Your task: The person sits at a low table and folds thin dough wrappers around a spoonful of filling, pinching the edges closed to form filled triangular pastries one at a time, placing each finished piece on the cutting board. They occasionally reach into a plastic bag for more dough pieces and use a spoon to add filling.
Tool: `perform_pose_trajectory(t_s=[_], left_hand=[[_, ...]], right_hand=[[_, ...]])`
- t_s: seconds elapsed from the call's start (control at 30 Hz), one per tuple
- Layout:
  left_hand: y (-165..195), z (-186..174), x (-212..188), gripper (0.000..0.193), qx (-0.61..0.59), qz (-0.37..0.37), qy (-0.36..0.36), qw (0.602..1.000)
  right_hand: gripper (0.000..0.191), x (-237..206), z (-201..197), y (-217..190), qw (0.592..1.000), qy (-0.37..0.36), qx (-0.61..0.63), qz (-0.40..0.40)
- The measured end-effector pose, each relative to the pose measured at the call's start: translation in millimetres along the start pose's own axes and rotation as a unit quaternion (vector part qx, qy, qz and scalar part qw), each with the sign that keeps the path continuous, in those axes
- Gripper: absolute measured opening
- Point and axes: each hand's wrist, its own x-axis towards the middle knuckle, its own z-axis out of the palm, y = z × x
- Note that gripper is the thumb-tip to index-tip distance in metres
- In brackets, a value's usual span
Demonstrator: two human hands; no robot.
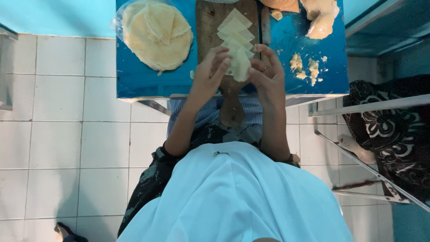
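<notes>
Over the wooden board (210,18), left hand (209,71) and right hand (267,71) both pinch one folded dough wrapper (240,65); round wrapper stack (156,33) lies left.

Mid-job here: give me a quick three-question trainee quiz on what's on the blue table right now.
1. True or false: both hands hold one pale folded wrapper.
2. Where is the stack of round wrappers? A) left of the wooden board B) right of it
3. Fill in: the cut wrapper pieces lie on the ____.

Key: 1 true; 2 A; 3 wooden board.
</notes>
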Motion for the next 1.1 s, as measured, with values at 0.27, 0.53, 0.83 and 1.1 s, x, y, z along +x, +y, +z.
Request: perform_pose_trajectory(t_s=[0.27,0.53,0.83,1.1], left_hand=[[-5,2,1,0.047,0.087,-0.017,-0.029,0.996],[8,15,0,0.047,0.367,0.028,0.034,0.929],[-3,17,2,0.036,0.326,0.066,0.045,0.942],[3,19,-5,0.039,0.491,0.094,0.074,0.863]], right_hand=[[0.057,5,-9,12,0.987,0.042,-0.144,-0.061],[0.051,-1,-3,6,0.893,0.084,-0.426,-0.121],[0.052,-2,12,-3,0.846,0.078,-0.498,-0.176],[0.035,-5,-7,-5,0.808,0.129,-0.531,-0.22]])
